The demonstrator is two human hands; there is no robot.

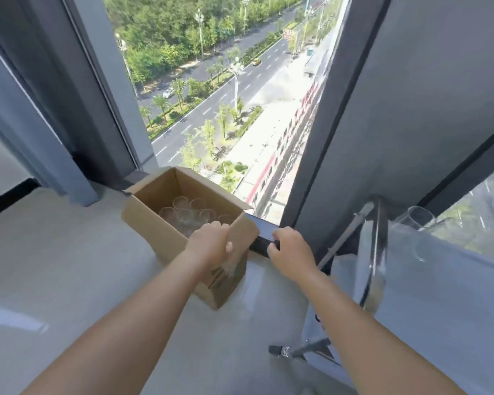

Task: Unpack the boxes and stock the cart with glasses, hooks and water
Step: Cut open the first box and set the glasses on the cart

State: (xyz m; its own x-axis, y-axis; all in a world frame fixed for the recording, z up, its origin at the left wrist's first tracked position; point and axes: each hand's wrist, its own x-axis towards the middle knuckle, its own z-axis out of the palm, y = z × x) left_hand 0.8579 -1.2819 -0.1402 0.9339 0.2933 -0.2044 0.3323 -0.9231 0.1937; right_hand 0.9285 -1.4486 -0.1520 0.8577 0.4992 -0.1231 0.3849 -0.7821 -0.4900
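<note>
Open cardboard box point(160, 232) on pale floor point(54, 266) by window frame point(264, 238), clear drinking glasses point(184, 213) packed upright inside. Left hand point(211, 246) grip curled over near box wall, thumb outside. Right hand point(291, 255) grip loosely curled, fingertips on dark sill, holding nothing. Glasses likely fragile, slippery; lift one by one around body. Cart point(374, 252) to right, one glass point(417, 220) on top.

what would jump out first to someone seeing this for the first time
The tall window looking far down on a tree-lined road fills the upper middle. Below it, an open cardboard box of clear glasses stands on the pale floor, the left hand gripping its near edge. The right hand hangs beside it.
</note>
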